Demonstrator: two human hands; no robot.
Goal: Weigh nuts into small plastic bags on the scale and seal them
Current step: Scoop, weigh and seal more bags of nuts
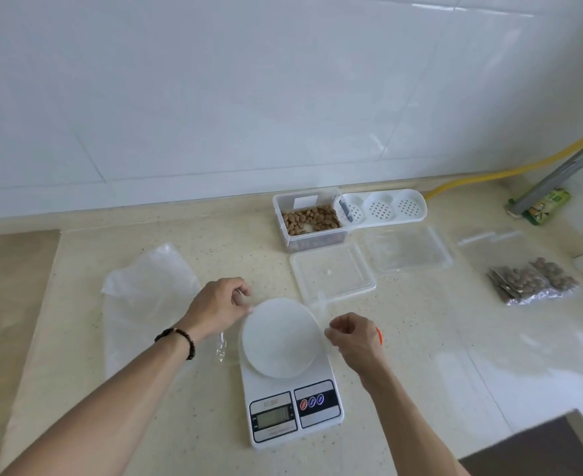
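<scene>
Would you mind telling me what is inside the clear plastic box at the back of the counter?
Brown nuts lie loose in the clear rectangular plastic box, with a bare white patch near its right side. Its floor beneath the nuts is hidden.

Print on the scale [291, 389] is too blurred to read.

Bright, even light; glare on wall tiles [283, 80]; wide-angle edge distortion.

1. This looks like a home kitchen.
2. Shiny white wall tiles [214, 97] rise behind a speckled stone counter [214, 242].
3. A yellow hose [510, 171] runs along the wall.
4. A box of nuts [310, 219] sits there.
</scene>
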